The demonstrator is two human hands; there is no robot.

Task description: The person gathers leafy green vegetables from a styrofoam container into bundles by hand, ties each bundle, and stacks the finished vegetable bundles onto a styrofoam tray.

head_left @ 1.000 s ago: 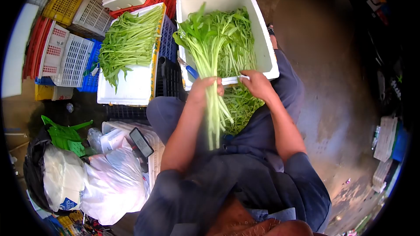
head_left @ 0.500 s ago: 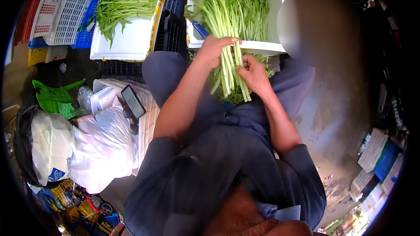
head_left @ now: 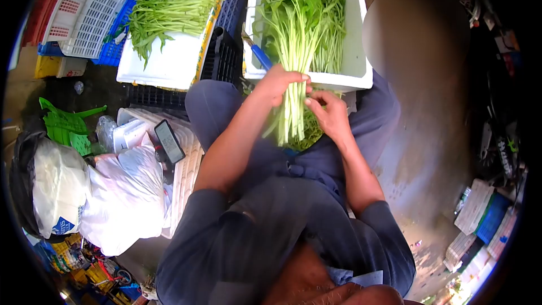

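Observation:
My left hand [head_left: 278, 83] is wrapped round a bunch of long-stemmed leafy greens [head_left: 293, 39]. The leaves point away from me over a white foam box [head_left: 344, 82], and the pale cut ends hang toward my lap. My right hand [head_left: 330, 114] is beside the stems on the right, thumb and fingers curled in toward them; whether anything is pinched there is too small to tell. A blue-handled tool [head_left: 259, 55] sticks up between my left hand and the box; I cannot tell whether that hand holds it. More greens lie inside the box and over my lap.
At the upper left, cut greens [head_left: 180, 5] lie on a white foam lid [head_left: 161, 68]. Stacked plastic crates [head_left: 93, 20] stand beyond it. Left of me are a phone-like device [head_left: 169, 141], a white plastic bag [head_left: 127, 197] and a green plastic piece [head_left: 65, 124].
The bunch is now more upright and gathered together. The stems that my right hand pinched at the right have joined the bundle, and that hand has shifted slightly down. The whole view has tilted a little.

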